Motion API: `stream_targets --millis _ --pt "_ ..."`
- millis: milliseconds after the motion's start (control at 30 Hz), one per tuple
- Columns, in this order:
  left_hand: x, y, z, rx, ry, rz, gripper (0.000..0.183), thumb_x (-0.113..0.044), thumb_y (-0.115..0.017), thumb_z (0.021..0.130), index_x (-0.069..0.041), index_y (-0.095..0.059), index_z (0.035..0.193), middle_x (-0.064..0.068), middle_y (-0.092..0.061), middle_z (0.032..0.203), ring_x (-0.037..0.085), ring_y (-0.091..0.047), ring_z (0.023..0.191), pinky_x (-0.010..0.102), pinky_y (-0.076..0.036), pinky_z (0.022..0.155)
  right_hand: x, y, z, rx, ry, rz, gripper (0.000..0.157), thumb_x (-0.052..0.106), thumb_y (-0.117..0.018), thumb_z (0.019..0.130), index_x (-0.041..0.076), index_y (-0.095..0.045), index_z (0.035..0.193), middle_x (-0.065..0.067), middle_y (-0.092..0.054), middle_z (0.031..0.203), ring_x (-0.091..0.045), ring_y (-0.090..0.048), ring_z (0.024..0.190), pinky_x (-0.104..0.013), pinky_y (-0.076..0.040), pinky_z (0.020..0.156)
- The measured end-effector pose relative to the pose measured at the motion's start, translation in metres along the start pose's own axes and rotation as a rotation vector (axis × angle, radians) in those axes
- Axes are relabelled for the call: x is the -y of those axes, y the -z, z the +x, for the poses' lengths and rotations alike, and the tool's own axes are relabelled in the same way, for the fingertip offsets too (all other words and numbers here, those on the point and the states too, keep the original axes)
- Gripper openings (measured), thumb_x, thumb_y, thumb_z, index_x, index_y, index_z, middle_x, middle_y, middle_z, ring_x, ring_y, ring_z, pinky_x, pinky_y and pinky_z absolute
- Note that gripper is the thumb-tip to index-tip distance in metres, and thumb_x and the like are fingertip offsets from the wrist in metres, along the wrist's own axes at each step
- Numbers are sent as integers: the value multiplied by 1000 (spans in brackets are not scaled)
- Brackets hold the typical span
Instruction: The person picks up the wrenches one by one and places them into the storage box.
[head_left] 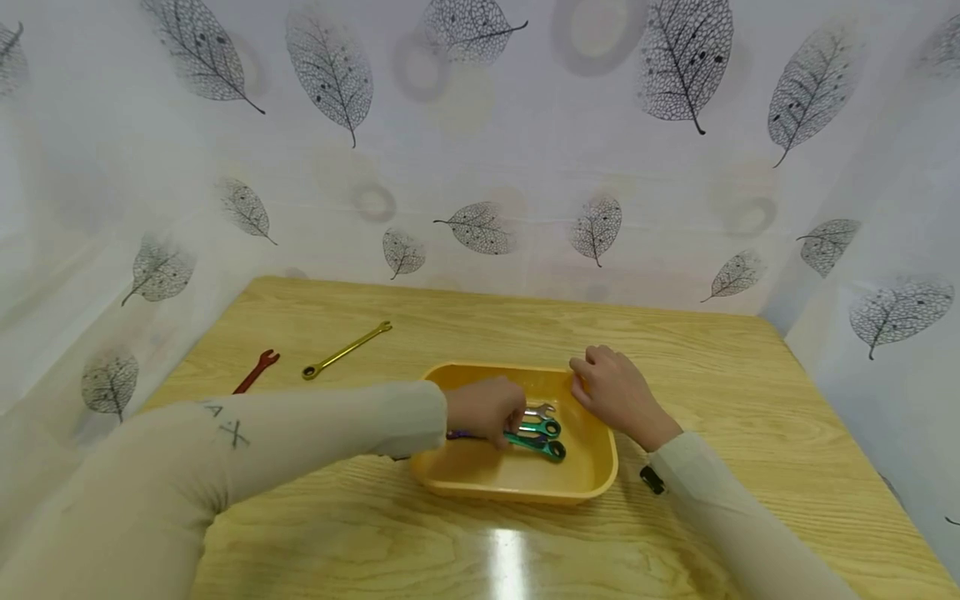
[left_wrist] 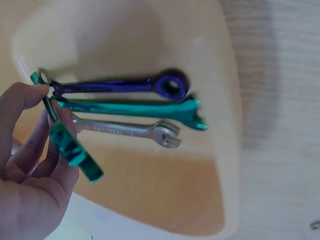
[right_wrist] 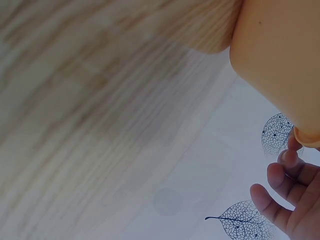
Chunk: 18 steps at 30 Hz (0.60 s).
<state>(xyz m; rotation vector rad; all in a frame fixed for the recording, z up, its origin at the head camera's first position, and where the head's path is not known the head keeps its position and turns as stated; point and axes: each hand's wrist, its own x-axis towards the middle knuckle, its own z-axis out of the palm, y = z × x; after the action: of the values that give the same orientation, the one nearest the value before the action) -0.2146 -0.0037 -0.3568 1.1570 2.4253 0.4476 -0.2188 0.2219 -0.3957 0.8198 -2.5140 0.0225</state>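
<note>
My left hand (head_left: pixel 486 408) is inside the yellow plastic bin (head_left: pixel 502 493) and pinches a green ratchet wrench (left_wrist: pixel 72 147) between thumb and fingers. The held wrench is tilted, with one end toward the camera in the left wrist view. Beneath it, side by side on the bin floor, lie a purple ratchet wrench (left_wrist: pixel 115 86), a second green wrench (left_wrist: pixel 130 109) and a silver wrench (left_wrist: pixel 122 128). My right hand (head_left: pixel 618 396) grips the bin's rim at the far right corner. In the right wrist view, fingertips of my right hand (right_wrist: pixel 295 192) meet the rim.
A gold ratchet wrench (head_left: pixel 348 350) lies on the wooden table (head_left: pixel 735 400) left of the bin. Farther left is a red wrench (head_left: pixel 257 371), partly hidden by my left sleeve. A leaf-patterned curtain (head_left: pixel 525 167) hangs behind the table.
</note>
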Motion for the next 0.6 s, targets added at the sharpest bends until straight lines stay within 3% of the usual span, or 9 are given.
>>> stream_targets --millis 267,600 --pt "-5 4 11 75 26 116 13 -9 -82 69 -10 -70 74 -4 -66 79 5 -57 69 16 -48 62 -1 0 0 -6 5 11 9 10 -60 83 9 -56 75 -2 -36 61 -14 -28 55 -26 -24 53" --pt "-8 -4 19 129 62 243 15 -10 -82 67 -12 -68 73 -8 -60 71 4 -51 65 14 -43 58 0 1 0 -10 8 4 9 10 -60 83 9 -57 75 -2 -37 61 -13 -28 54 -25 -24 52"
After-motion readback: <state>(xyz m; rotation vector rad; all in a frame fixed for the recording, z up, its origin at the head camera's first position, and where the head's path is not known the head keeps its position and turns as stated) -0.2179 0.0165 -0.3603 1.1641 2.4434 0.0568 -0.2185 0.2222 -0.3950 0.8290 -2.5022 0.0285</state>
